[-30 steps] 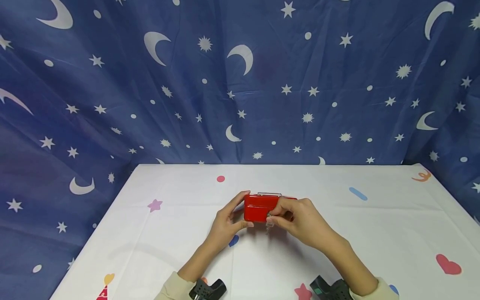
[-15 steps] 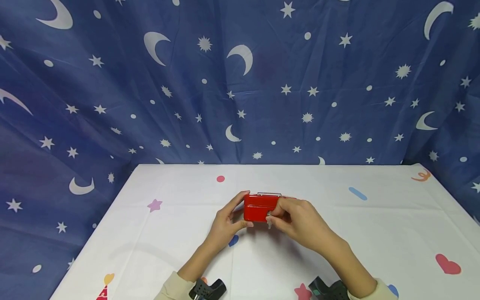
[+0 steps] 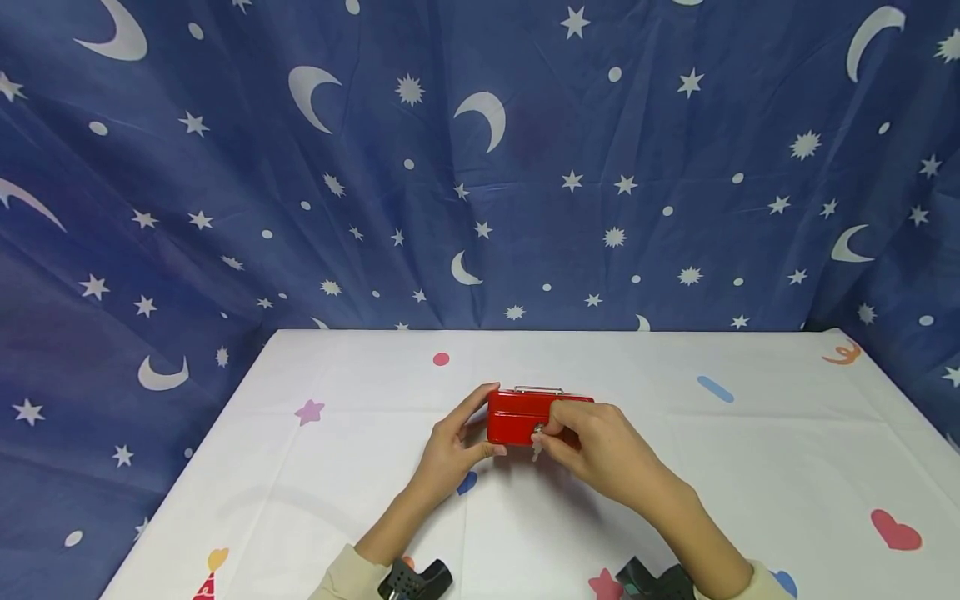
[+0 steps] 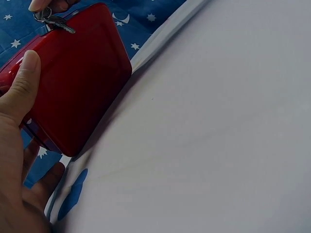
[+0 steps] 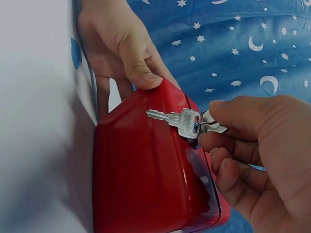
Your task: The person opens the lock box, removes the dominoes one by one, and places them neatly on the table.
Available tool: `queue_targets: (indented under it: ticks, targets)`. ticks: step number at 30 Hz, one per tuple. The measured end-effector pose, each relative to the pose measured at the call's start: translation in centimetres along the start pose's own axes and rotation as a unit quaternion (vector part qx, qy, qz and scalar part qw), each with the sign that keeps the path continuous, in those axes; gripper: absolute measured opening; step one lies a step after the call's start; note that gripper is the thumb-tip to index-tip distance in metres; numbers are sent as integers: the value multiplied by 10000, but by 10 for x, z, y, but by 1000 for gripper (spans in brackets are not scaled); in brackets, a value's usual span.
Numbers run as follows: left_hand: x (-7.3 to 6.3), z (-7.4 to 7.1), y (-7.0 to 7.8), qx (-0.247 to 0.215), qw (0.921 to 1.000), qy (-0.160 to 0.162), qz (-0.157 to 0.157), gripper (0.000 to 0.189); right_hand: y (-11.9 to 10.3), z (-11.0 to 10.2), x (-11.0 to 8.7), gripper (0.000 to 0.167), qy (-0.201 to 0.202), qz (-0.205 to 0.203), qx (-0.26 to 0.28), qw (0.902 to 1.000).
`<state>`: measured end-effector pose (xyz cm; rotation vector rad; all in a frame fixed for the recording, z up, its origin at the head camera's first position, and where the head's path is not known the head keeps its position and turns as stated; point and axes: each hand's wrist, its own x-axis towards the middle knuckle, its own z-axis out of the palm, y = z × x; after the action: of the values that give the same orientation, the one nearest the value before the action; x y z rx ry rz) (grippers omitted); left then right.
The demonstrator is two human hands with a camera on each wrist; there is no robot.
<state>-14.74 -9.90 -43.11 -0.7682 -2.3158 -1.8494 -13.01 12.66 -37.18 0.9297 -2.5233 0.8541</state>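
A small red metal box [image 3: 521,414] with a wire handle on top stands on the table. My left hand [image 3: 480,425] grips its left end, thumb at the front and fingers behind; the thumb [image 4: 22,87] presses the box's [image 4: 73,82] edge. My right hand [image 3: 546,433] pinches a key at the lock on the box's front. In the right wrist view, thumb and forefinger [image 5: 214,121] hold the key ring, and a second silver key [image 5: 175,119] lies across the red box [image 5: 146,179]. The keys [image 4: 53,19] also show at the top of the left wrist view.
A white tablecloth [image 3: 675,467] with coloured stars, hearts and dots covers the table. A blue curtain [image 3: 480,167] with moons and stars hangs behind and at both sides. Black wrist cameras [image 3: 415,579] sit at the bottom edge.
My right hand's fingers have shifted slightly at the key, and the hanging key has swung a little. The box and my left hand stay in place.
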Motion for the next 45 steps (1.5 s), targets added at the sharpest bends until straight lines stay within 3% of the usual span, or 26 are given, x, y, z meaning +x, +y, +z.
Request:
queue_targets:
  ticks: [13,21,26,29,33,37,41,45]
  targets:
    - [0,-1,-1,82,9999,6,81,77,-1,2,0,26,-70,-32,94,9999]
    - [-1,-1,0,193,9998,-22,65,79,3,-5,1,20,-250,339,36,9991]
    - [-1,-3,-1,3,9998,-151,93,78,15,-17,2,15,200,652,-195,9975]
    - [-1,-4,-1,-188,9994,-255,118,72,29,-27,-1,27,339,1144,-449,9918]
    - [-1,-4,-5,-298,9988,-308,216,65,51,-34,-7,54,-331,1608,88,9864]
    - [-1,-3,-22,-320,9988,-288,250,65,71,-31,-12,62,-988,1861,1139,9709]
    - [0,-1,-37,-474,9978,-261,383,64,83,-23,-16,66,-1410,2042,2193,9436]
    - [0,-1,-25,-628,9968,-200,463,60,91,-17,-19,67,-1635,2051,2891,9207]
